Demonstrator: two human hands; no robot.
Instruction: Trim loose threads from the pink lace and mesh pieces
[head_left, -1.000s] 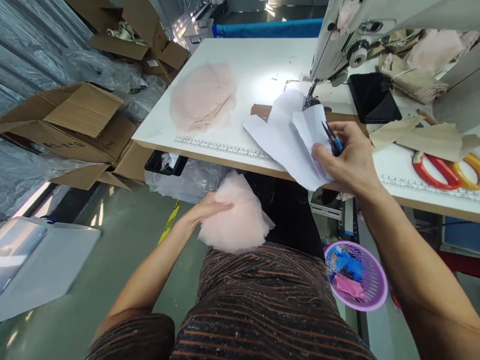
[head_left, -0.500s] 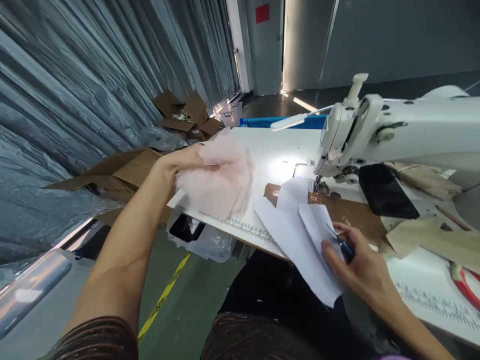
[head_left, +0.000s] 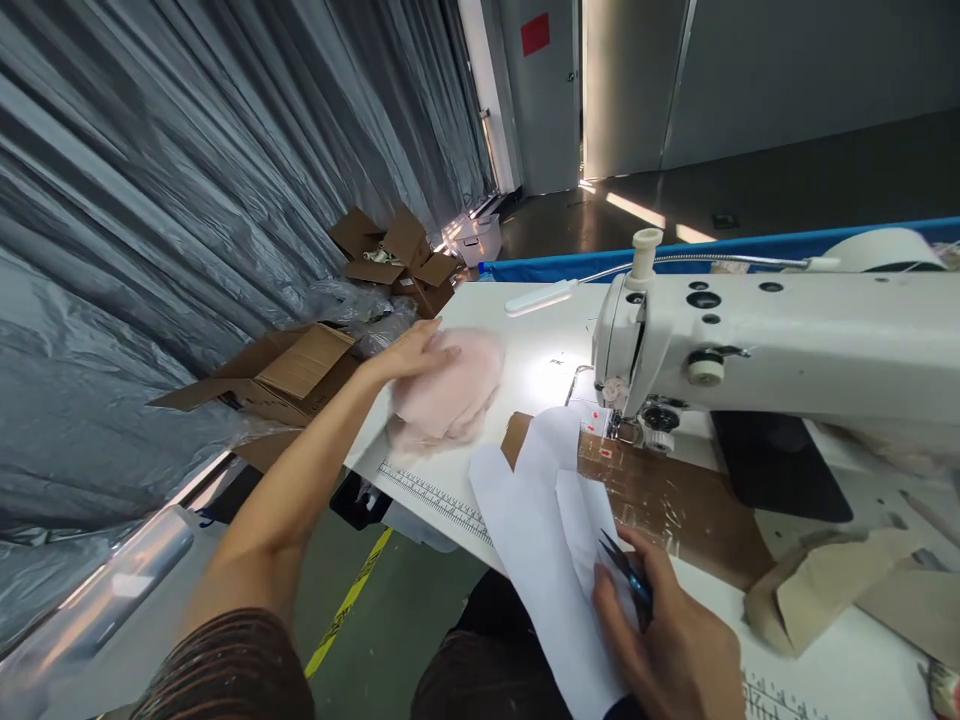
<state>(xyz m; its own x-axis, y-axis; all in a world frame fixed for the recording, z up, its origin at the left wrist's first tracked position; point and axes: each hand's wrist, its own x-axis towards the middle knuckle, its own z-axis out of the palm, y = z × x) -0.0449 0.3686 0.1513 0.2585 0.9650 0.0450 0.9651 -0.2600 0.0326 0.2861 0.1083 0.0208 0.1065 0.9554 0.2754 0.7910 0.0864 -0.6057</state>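
My left hand point(head_left: 409, 352) reaches out over the white table point(head_left: 540, 360) and lies flat on a stack of pale pink mesh pieces point(head_left: 450, 395), fingers stretched along its top. My right hand point(head_left: 664, 640) is near the front edge, closed on small blue-handled snips point(head_left: 626, 570) and pinching white fabric pieces point(head_left: 544, 530) that hang over the table edge. The white fabric runs up to the needle of the white sewing machine point(head_left: 750, 340).
A brown cardboard sheet point(head_left: 667, 500) lies under the machine's foot, with a black phone point(head_left: 780, 465) and tan fabric pieces point(head_left: 825, 585) to the right. Open cardboard boxes point(head_left: 292, 370) and plastic sheeting point(head_left: 150, 200) stand on the left. A yellow floor line point(head_left: 349, 600) runs below.
My left hand lifted a pink mesh piece from my lap, carried it up and set it on the pink stack on the table. My head has tilted up. The right hand stays on the white fabric.
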